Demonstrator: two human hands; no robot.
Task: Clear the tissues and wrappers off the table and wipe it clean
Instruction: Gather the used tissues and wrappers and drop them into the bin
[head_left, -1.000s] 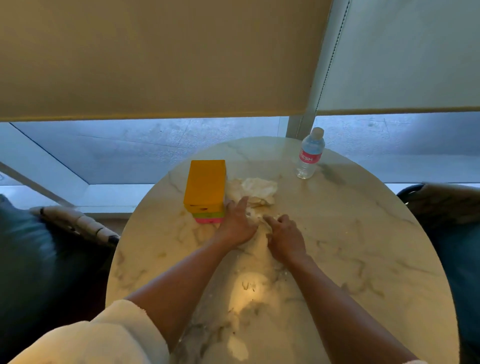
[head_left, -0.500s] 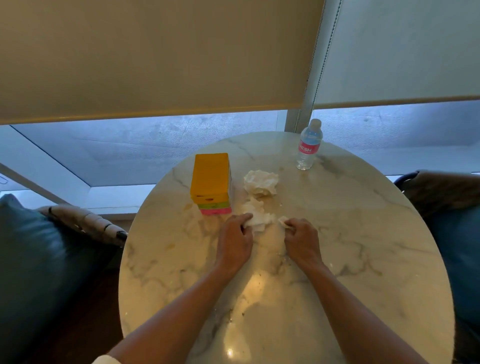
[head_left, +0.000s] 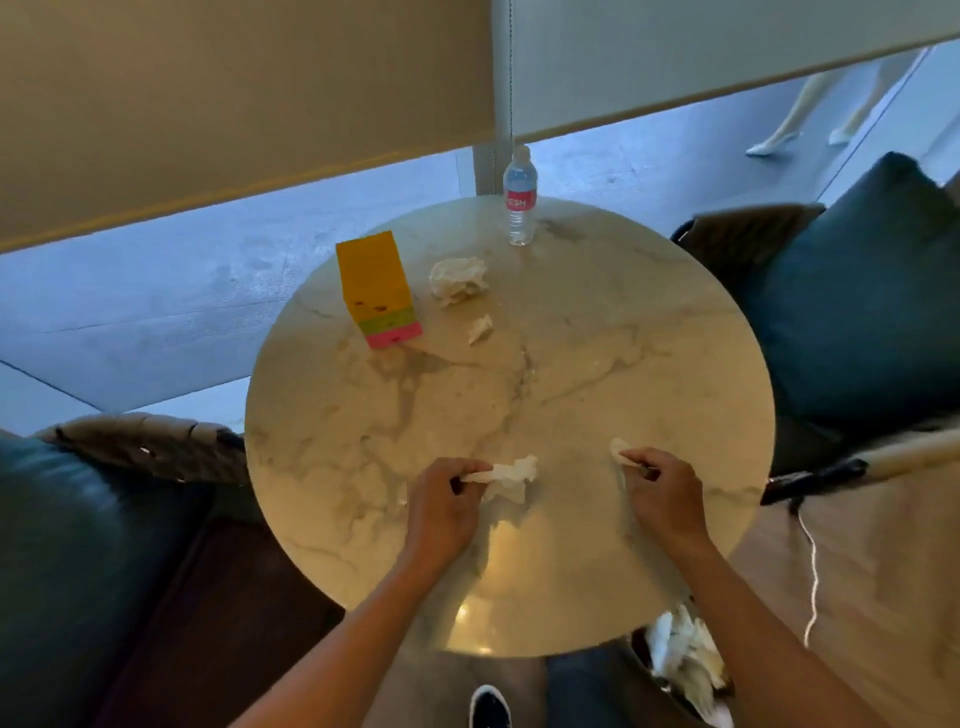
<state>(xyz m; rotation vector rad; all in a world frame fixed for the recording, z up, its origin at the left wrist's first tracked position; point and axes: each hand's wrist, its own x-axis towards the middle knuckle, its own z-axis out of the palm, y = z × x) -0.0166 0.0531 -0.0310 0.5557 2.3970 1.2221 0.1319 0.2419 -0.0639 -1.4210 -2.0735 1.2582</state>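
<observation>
Over the round marble table (head_left: 597, 364), the left hand (head_left: 447, 512) pinched a crumpled white tissue (head_left: 506, 475) and the right hand (head_left: 662, 491) a small white scrap (head_left: 619, 449), seemingly for binning.

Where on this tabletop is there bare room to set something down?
The right side of the table is bare marble, from the water bottle down to the right hand. The middle band between the yellow box and the left hand is free too. The far left part is crowded: the box, a large crumpled tissue and a small scrap.
</observation>
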